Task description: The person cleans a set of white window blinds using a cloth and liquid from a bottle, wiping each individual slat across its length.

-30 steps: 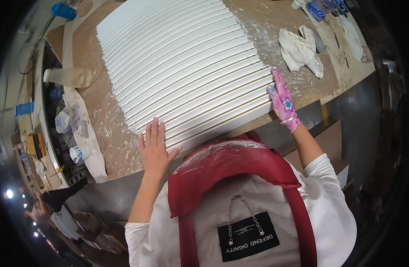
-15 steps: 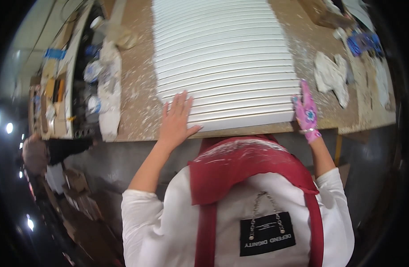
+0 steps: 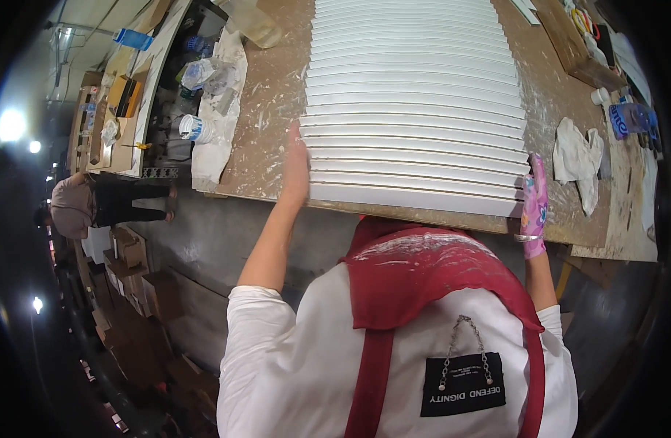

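A row of white slats point(image 3: 415, 109) lies side by side on the worktable, running away from me. My bare left hand point(image 3: 296, 169) stands on edge against the left ends of the nearest slats, its fingers stretched out and pointing away. At their right ends is my right hand point(image 3: 535, 201), in a pink flowered glove, its fingers straight and flat against the slat ends. Neither hand grips anything. The nearest slat point(image 3: 415, 198) lies along the table's front edge.
A crumpled white cloth point(image 3: 577, 160) lies right of the slats, near a blue-labelled bottle point(image 3: 631, 119) and a wooden box point(image 3: 583, 55). On the left are a paint-marked cloth point(image 3: 220, 139) and a white tub point(image 3: 191, 128). Another person point(image 3: 76, 204) stands far left, near cardboard boxes point(image 3: 127, 248).
My left hand has moved off the top of the slats to their left ends and turned on edge. My right hand stays at the right ends. The whole view has shifted.
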A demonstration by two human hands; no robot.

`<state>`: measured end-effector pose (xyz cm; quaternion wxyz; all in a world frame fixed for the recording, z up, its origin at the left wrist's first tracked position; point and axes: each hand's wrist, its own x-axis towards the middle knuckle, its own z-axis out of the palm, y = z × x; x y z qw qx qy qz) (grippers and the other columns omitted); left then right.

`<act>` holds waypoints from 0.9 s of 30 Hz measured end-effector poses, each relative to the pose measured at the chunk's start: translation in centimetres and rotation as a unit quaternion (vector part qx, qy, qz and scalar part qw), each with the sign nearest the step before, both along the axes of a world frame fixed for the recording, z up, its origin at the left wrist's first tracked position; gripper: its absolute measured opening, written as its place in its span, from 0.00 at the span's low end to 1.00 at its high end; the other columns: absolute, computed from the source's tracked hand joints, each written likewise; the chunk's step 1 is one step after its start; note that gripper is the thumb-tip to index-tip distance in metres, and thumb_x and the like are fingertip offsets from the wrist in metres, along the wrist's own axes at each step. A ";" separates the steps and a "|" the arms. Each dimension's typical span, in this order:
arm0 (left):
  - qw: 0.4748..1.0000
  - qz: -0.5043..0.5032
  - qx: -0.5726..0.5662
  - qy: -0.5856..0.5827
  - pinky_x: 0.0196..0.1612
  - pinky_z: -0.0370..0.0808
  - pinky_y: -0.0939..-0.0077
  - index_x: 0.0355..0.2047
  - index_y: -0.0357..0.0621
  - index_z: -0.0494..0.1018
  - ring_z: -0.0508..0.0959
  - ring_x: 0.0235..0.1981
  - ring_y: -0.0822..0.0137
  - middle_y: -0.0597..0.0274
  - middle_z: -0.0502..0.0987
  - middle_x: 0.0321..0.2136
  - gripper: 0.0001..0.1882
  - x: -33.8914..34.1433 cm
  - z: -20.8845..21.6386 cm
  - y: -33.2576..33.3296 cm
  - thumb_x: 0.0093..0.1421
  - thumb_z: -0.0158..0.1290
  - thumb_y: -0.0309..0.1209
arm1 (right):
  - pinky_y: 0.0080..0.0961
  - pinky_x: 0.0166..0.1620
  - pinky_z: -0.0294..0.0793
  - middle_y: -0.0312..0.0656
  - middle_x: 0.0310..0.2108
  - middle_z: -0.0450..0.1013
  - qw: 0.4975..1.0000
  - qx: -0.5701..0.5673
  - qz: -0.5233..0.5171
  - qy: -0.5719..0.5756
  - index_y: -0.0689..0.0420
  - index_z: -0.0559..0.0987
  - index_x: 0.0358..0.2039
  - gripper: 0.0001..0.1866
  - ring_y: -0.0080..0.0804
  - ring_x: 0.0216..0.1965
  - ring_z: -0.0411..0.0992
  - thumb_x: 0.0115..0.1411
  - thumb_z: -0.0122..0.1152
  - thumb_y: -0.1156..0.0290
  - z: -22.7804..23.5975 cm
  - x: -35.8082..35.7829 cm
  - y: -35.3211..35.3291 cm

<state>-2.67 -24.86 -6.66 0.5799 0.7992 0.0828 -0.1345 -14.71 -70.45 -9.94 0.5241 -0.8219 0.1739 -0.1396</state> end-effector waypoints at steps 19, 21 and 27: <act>0.751 -0.426 0.422 -0.275 0.66 0.46 0.43 0.67 0.44 0.52 0.50 0.69 0.51 0.54 0.49 0.69 0.58 -1.0 3.9 -5.9 0.40 0.67 0.54 | 0.38 0.63 0.60 0.54 0.59 0.65 0.842 -0.526 -0.051 0.111 0.56 0.64 0.63 0.32 0.50 0.60 0.62 0.62 0.55 0.53 0.0 3.1 -17.8; 0.756 -0.422 0.418 -0.275 0.66 0.47 0.45 0.67 0.43 0.52 0.50 0.69 0.52 0.55 0.50 0.69 0.59 -0.8 3.7 -6.0 0.39 0.67 0.54 | 0.40 0.57 0.67 0.54 0.50 0.71 0.862 -0.500 -0.065 0.049 0.56 0.70 0.57 0.26 0.51 0.52 0.69 0.65 0.49 0.52 -2.2 2.9 -21.5; 0.764 -0.401 0.425 -0.273 0.67 0.47 0.47 0.66 0.40 0.53 0.51 0.69 0.54 0.55 0.51 0.68 0.60 -1.1 2.8 -5.2 0.38 0.68 0.54 | 0.41 0.40 0.74 0.46 0.36 0.75 0.868 -0.470 0.127 -0.097 0.56 0.76 0.43 0.16 0.39 0.36 0.75 0.63 0.50 0.58 10.2 8.4 2.0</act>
